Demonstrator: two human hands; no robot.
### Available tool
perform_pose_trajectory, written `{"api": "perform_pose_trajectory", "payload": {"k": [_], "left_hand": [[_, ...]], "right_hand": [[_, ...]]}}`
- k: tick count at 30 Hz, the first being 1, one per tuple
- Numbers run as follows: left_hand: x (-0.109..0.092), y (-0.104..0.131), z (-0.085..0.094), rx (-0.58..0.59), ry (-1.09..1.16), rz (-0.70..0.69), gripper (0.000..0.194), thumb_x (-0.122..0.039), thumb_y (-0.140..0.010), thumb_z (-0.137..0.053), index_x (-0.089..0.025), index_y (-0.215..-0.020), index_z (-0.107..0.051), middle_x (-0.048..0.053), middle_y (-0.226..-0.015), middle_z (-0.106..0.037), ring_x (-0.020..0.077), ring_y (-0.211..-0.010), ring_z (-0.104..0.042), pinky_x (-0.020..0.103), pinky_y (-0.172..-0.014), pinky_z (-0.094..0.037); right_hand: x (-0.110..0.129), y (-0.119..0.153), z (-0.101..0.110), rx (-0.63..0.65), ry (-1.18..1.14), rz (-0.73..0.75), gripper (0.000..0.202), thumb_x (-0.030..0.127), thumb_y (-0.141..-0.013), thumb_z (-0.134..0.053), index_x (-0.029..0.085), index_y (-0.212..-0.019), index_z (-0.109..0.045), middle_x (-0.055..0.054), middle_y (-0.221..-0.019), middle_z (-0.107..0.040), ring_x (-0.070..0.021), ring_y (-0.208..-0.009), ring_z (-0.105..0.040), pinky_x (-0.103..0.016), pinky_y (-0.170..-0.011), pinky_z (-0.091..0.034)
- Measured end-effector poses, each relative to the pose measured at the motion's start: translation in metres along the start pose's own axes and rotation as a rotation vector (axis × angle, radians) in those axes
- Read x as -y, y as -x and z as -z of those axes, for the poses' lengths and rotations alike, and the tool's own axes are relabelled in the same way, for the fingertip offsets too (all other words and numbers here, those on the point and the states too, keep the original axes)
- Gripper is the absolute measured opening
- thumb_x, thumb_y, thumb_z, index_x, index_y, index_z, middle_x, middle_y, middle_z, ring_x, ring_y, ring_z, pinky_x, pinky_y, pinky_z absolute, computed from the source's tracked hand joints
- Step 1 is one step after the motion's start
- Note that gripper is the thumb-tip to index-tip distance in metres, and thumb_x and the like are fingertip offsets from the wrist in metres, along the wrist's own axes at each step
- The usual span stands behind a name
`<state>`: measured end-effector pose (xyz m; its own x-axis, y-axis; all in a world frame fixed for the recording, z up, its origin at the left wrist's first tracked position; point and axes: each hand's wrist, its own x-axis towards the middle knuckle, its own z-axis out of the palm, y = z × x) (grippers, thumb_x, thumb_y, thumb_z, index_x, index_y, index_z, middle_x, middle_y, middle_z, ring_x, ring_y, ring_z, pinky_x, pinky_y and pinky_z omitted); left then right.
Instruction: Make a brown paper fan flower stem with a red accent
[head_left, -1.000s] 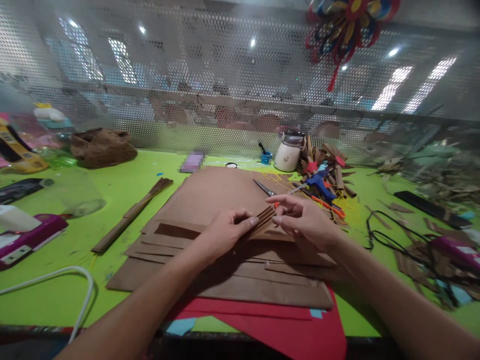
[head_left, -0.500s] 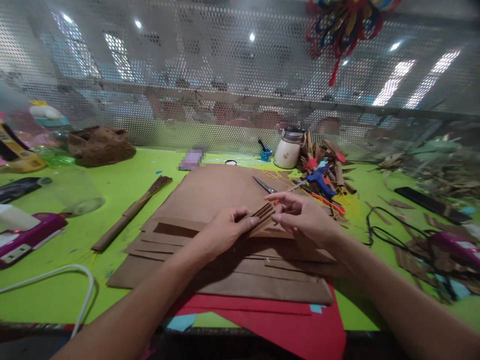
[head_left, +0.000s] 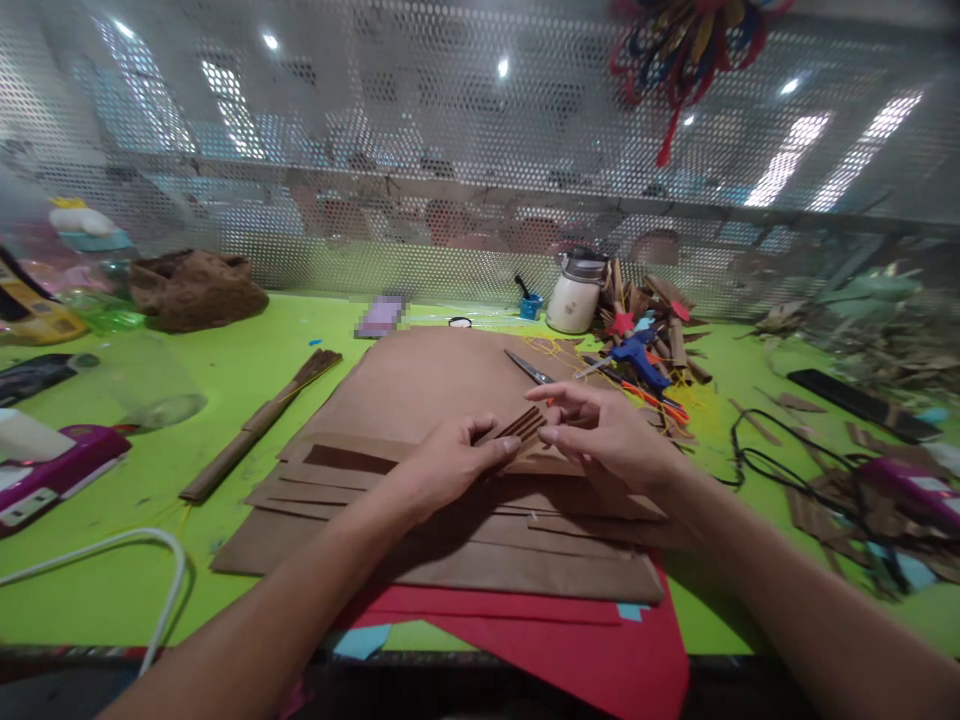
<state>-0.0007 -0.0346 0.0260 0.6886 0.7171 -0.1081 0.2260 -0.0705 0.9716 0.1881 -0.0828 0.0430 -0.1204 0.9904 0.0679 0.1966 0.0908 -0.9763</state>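
Note:
My left hand [head_left: 457,455] is closed on a small bundle of folded brown paper strips [head_left: 525,424], its thumb lying across them. At the bundle's right end is my right hand [head_left: 600,425], its index finger and thumb apart; whether its fingertips touch the strips cannot be made out. Both hands are above a stack of brown paper bags [head_left: 450,380], which lies partly over red paper [head_left: 585,650]. Scissors [head_left: 529,368] rest on the stack just beyond my right hand.
A rolled brown paper bundle [head_left: 247,440] lies left of the stack. Behind to the right are a white jar [head_left: 576,292], a blue glue gun [head_left: 641,360] and paper scraps. A black cable [head_left: 795,470] and phone [head_left: 855,403] lie right; a white cable [head_left: 178,580] curves at left.
The view has shifted very slightly. My hands keep nearly the same pose around the paper strips.

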Motion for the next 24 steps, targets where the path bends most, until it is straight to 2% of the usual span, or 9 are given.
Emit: {"api": "perform_pose_trajectory", "payload": {"k": [9,11,16,21,24], "left_hand": [[-0.002,0.0019,0.0016,-0.034,0.016,0.014,0.04,-0.047,-0.074,-0.054,-0.012,-0.091,-0.058,-0.001,-0.068,-0.052,0.0082,-0.056,-0.04,0.02,-0.05,-0.026],[-0.0024,0.002,0.0009,-0.005,0.045,0.006,0.037,-0.046,-0.075,-0.053,-0.012,-0.089,-0.059,-0.001,-0.068,-0.052,0.0081,-0.055,-0.04,0.02,-0.051,-0.027],[-0.004,0.0014,-0.0032,0.169,0.187,-0.024,0.027,-0.039,-0.079,-0.05,-0.013,-0.082,-0.056,0.0,-0.064,-0.051,0.0083,-0.057,-0.044,0.021,-0.057,-0.034],[-0.0039,0.0015,-0.003,0.197,0.24,0.011,0.027,-0.038,-0.077,-0.055,-0.012,-0.085,-0.057,0.001,-0.065,-0.054,0.0084,-0.054,-0.047,0.022,-0.055,-0.036],[-0.0038,0.0019,-0.0015,0.208,0.29,0.057,0.034,-0.037,-0.075,-0.058,-0.012,-0.097,-0.056,0.003,-0.069,-0.058,0.0107,-0.057,-0.052,0.024,-0.057,-0.039]], "right_hand": [[0.0033,0.0016,-0.0005,-0.005,-0.003,0.008,0.046,0.018,-0.066,-0.061,0.019,-0.112,-0.052,0.0,-0.076,-0.055,-0.0072,-0.056,-0.048,-0.019,-0.047,-0.035],[0.0036,0.0013,-0.001,-0.016,-0.01,0.022,0.046,0.017,-0.067,-0.06,0.019,-0.112,-0.052,0.0,-0.076,-0.054,-0.0066,-0.055,-0.047,-0.019,-0.046,-0.035],[0.0027,0.0005,-0.0027,-0.05,-0.037,0.033,0.043,0.018,-0.068,-0.059,0.017,-0.111,-0.053,0.001,-0.074,-0.052,-0.0038,-0.048,-0.041,-0.019,-0.044,-0.032],[0.0035,0.0007,-0.0035,-0.09,0.006,0.052,0.041,0.019,-0.068,-0.059,0.017,-0.109,-0.054,0.001,-0.076,-0.053,-0.0045,-0.051,-0.042,-0.019,-0.045,-0.033],[0.0054,0.0014,-0.0025,-0.101,0.068,0.082,0.04,0.019,-0.068,-0.06,0.016,-0.108,-0.054,0.001,-0.076,-0.053,-0.0062,-0.056,-0.046,-0.02,-0.049,-0.036]]}}
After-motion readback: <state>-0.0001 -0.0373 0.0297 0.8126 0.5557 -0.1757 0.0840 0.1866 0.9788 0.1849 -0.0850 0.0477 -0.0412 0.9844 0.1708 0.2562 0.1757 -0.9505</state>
